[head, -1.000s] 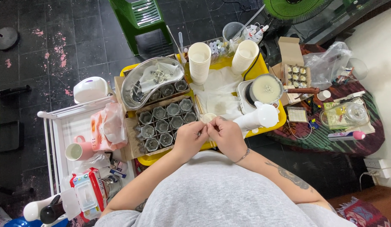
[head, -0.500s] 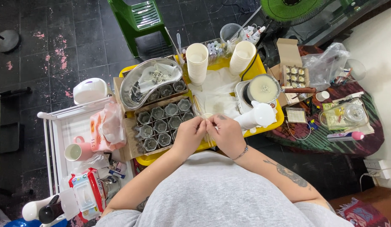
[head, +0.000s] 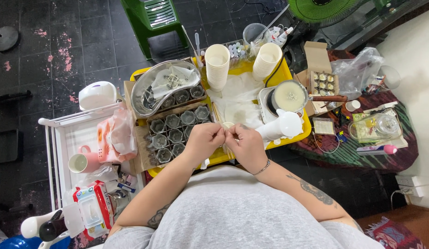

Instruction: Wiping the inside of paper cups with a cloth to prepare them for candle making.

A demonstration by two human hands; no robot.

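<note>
Hands meet over the near edge of the yellow tray: the left hand and the right hand are drawn together, fingertips almost touching, and between them sits a small pale round cup, pinched at its rim from both sides. The cup lies just above the knuckles, at the far tips of the fingers, over the white cloth that covers the middle of the tray. How firmly each hand grips it is hard to tell, since the fingers hide most of it.

Left of the hands, a cardboard box of dark grey moulds stands touching the tray's inner edge, with a metal kidney dish behind it. Two stacks of paper cups rise at the far side. Right of the hands, a white jug lies just beside the right hand, and behind it a small pot of creamy liquid rests on a hotplate. A pink mug stands well apart on the white trolley.
</note>
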